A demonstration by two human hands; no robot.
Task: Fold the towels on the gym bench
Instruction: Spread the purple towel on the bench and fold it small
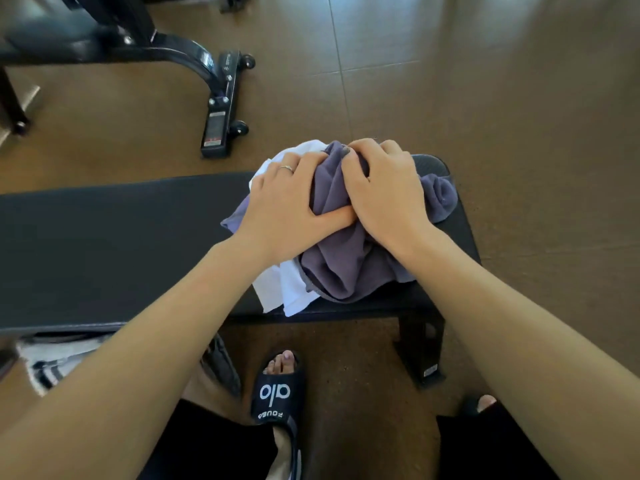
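Observation:
A crumpled purple-grey towel (346, 265) lies bunched on the right end of the black gym bench (121, 237). Under it sits a white towel (287, 292), showing at the front left and at the back. My left hand (287, 199) grips the purple towel's left side, fingers curled into the cloth. My right hand (384, 188) grips the same towel from the right, fingers dug into its top folds. The two hands touch at the thumbs.
Another bench's black frame with wheels (221, 98) stands on the brown floor at the back left. A striped white cloth (52, 362) lies under the bench at the left. My feet in black slides (277, 393) are below the bench edge.

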